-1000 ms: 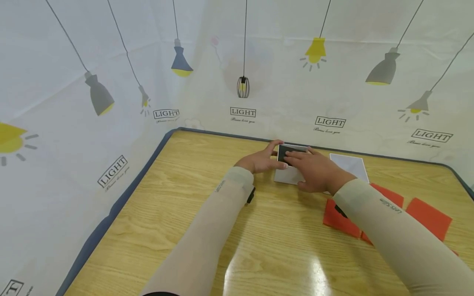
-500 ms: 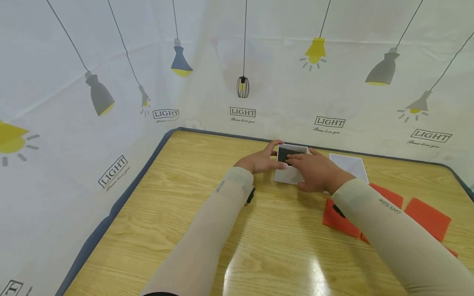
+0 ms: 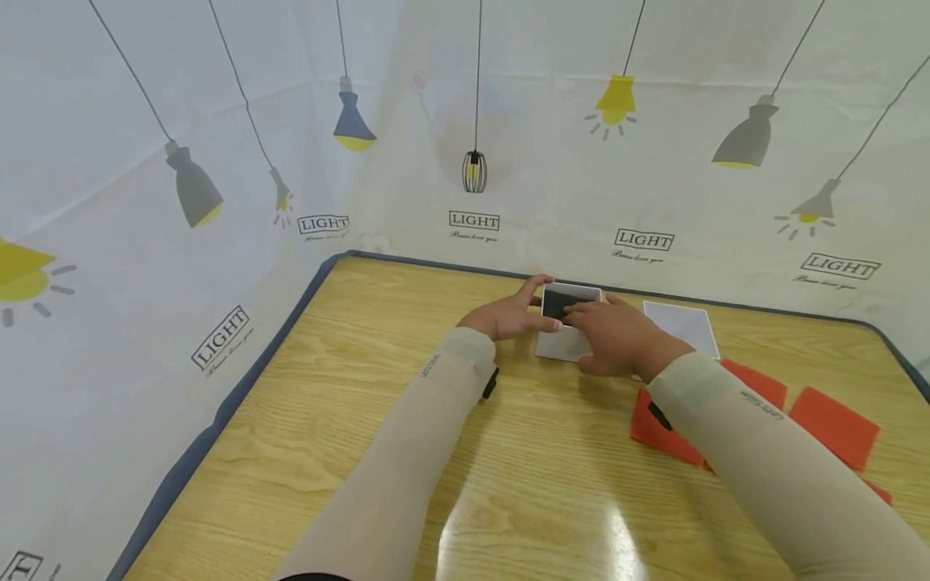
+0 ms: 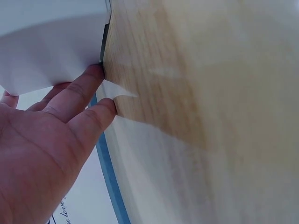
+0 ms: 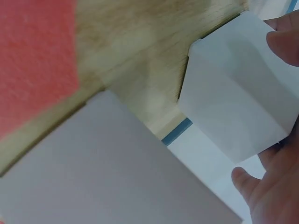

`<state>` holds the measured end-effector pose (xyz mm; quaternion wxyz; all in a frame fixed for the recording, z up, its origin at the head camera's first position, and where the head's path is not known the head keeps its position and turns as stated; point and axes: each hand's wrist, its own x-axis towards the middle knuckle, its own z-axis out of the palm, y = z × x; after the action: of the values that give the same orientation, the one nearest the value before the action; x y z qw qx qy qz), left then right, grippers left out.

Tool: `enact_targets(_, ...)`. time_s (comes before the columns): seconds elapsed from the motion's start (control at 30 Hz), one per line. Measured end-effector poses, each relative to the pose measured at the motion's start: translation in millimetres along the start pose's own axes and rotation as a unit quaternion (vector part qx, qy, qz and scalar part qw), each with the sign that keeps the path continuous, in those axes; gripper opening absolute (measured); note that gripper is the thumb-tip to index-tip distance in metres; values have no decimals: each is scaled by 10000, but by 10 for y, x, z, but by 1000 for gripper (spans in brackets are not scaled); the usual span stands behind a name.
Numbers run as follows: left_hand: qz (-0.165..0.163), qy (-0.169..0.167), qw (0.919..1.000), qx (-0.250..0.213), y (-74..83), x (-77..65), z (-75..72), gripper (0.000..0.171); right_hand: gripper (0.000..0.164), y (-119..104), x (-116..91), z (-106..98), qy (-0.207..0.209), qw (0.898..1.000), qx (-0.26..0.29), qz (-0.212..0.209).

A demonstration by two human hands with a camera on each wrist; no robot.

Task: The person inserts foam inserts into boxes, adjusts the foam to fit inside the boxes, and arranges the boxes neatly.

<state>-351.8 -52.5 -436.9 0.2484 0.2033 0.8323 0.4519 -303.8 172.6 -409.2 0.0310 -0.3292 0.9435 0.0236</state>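
A white box (image 3: pixel 561 345) stands near the table's back edge, its top uncovered and a black layer (image 3: pixel 555 302) showing inside. My left hand (image 3: pixel 500 316) holds its left side, thumb at the front corner and forefinger at the back. In the left wrist view its fingers (image 4: pixel 77 93) lie along the box wall (image 4: pixel 51 51). My right hand (image 3: pixel 617 335) reaches over the right side with outstretched fingers on the black layer; its thumb is by the front wall. The right wrist view shows the box (image 5: pixel 233 88) from below, with the right hand's fingertips hidden.
Right of the box is another white box-like piece (image 3: pixel 681 324), seen large in the right wrist view. Several red squares (image 3: pixel 835 426) lie on the wooden table (image 3: pixel 349 371) under and beside the right forearm. A white printed curtain (image 3: pixel 407 177) rises behind the table edge.
The right hand's fingers have drawn back slightly to the right over the black layer, uncovering more of it. The left hand and the box stay in place.
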Motion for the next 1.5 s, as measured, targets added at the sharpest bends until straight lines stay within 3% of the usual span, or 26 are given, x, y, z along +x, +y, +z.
enact_targets(0.47,-49,154,9998,-83,13,48,25,97,70,52,-394,-99,805,9918,986,-60)
enact_targets(0.83,-5,425,9991,-74,89,49,94,94,73,-23,-875,-179,1542,9756,1554,-180)
enact_targets(1.07,40,593,9982,-54,125,50,145,91,73,15,-1151,-54,1885,9618,1977,-193)
enact_targets(1.33,7,595,9982,-70,147,33,132,100,79,98,-1406,94,2418,9495,1984,-247)
enact_targets(1.5,369,827,9955,280,203,17,114,99,82,135,-1557,157,2593,9435,2061,-90)
